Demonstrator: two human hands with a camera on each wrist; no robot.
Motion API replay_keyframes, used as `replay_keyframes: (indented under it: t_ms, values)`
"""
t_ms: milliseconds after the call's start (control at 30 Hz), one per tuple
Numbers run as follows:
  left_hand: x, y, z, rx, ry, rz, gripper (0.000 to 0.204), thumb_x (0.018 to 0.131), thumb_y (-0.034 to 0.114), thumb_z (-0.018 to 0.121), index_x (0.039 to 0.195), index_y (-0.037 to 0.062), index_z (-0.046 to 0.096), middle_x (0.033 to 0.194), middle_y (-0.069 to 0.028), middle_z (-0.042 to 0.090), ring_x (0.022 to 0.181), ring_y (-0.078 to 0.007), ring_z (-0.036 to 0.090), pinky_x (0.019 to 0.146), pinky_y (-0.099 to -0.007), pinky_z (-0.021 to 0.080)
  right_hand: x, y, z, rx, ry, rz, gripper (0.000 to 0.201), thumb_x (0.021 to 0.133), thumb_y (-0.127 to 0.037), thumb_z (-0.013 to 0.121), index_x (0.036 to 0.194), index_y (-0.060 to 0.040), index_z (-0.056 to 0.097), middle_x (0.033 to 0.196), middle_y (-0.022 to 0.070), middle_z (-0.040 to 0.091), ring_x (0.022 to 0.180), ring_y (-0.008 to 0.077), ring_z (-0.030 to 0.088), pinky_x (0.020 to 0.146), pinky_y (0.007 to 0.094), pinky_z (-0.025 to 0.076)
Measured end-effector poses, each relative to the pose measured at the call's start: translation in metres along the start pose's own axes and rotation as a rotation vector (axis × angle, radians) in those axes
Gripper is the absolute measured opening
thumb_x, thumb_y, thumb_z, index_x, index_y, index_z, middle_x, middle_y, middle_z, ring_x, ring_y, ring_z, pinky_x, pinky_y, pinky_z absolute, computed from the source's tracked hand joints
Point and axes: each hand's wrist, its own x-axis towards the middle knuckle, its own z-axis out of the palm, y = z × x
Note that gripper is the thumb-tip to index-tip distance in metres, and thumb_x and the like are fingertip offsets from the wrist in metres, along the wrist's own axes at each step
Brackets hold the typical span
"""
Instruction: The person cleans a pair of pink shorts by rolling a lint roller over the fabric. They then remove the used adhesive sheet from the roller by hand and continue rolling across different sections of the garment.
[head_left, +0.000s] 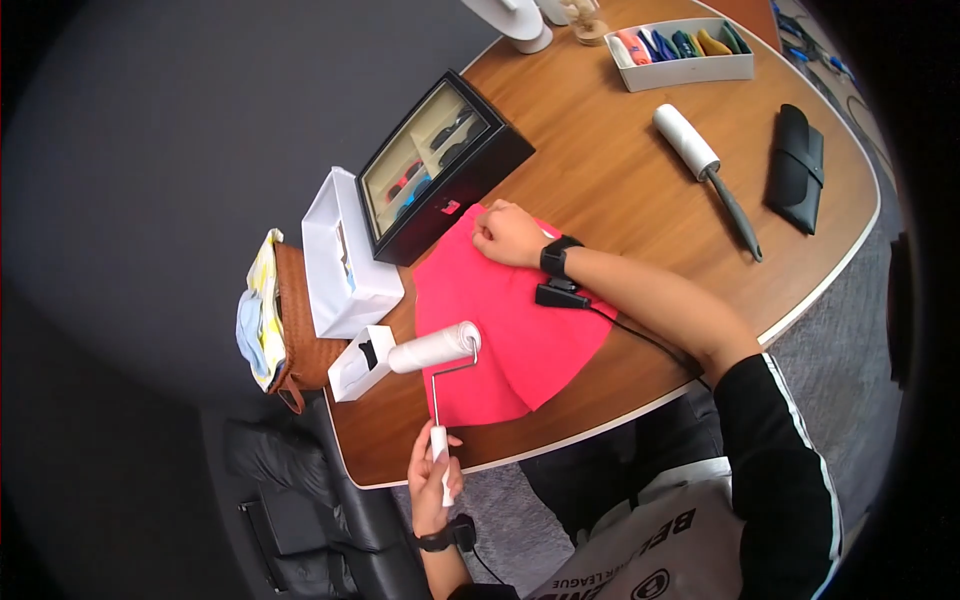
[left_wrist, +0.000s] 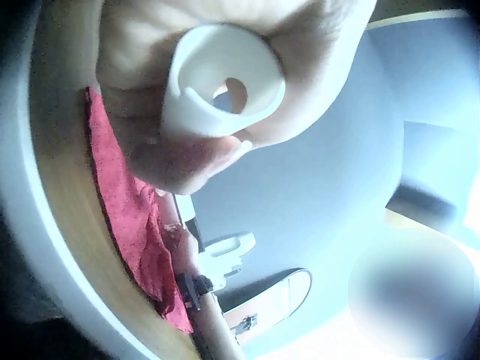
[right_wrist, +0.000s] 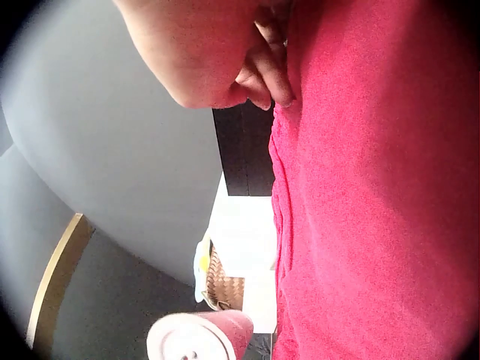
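Note:
A bright pink garment [head_left: 490,320] lies spread on the wooden table. My left hand [head_left: 436,475] grips the white handle of a lint roller [head_left: 435,347]. Its white roll hangs over the garment's left part. In the left wrist view the hollow end of the handle [left_wrist: 225,79] pokes out of the curled fingers. My right hand [head_left: 512,236] rests on the garment's far end, its fingers [right_wrist: 266,75] curled down at the fabric in the right wrist view. The roller's round end [right_wrist: 191,341] also shows low in that view.
Beyond the garment stand a black glasses case [head_left: 440,165] with a window lid, a white box [head_left: 350,260], a small white box [head_left: 360,365] and a brown basket [head_left: 300,315]. A second lint roller [head_left: 690,145], a black pouch [head_left: 795,170] and a box of rolled cloths [head_left: 680,72] lie right.

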Motion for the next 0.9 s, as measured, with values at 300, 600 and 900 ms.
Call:
replay_keyframes:
  t_ms: [300, 600, 900]
  values:
    - [0.058, -0.025, 0.024, 0.219, 0.107, 0.030, 0.039, 0.103, 0.010, 0.053, 0.140, 0.0023, 0.044, 0.103, -0.0122, 0.066, 0.058, -0.0095, 0.053, 0.050, -0.0233, 0.042, -0.003, -0.008, -0.002, -0.017, 0.045, 0.052, 0.023, 0.078, -0.023, 0.061, 0.070, -0.0022, 0.070, 0.072, 0.0198, 0.066, 0.085, 0.0368, 0.062, 0.079, 0.0479, 0.050]
    - [0.063, -0.053, 0.025, 0.239, 0.288, 0.177, 0.029, 0.103, 0.016, 0.055, 0.126, -0.0021, 0.055, 0.091, -0.0122, 0.068, 0.052, -0.0107, 0.055, 0.046, -0.0240, 0.044, -0.004, -0.014, -0.006, -0.015, -0.038, 0.106, 0.019, 0.083, -0.021, 0.060, 0.076, -0.0051, 0.069, 0.080, 0.0161, 0.067, 0.095, 0.0340, 0.061, 0.089, 0.0465, 0.047]
    - [0.068, -0.058, 0.026, 0.233, 0.294, 0.224, 0.031, 0.103, 0.015, 0.054, 0.127, -0.0041, 0.055, 0.097, -0.0176, 0.071, 0.055, -0.0120, 0.058, 0.049, -0.0244, 0.048, 0.000, 0.003, 0.006, -0.034, 0.029, -0.020, 0.024, 0.079, -0.022, 0.059, 0.070, -0.0015, 0.067, 0.075, 0.0212, 0.066, 0.085, 0.0386, 0.062, 0.081, 0.0509, 0.050]
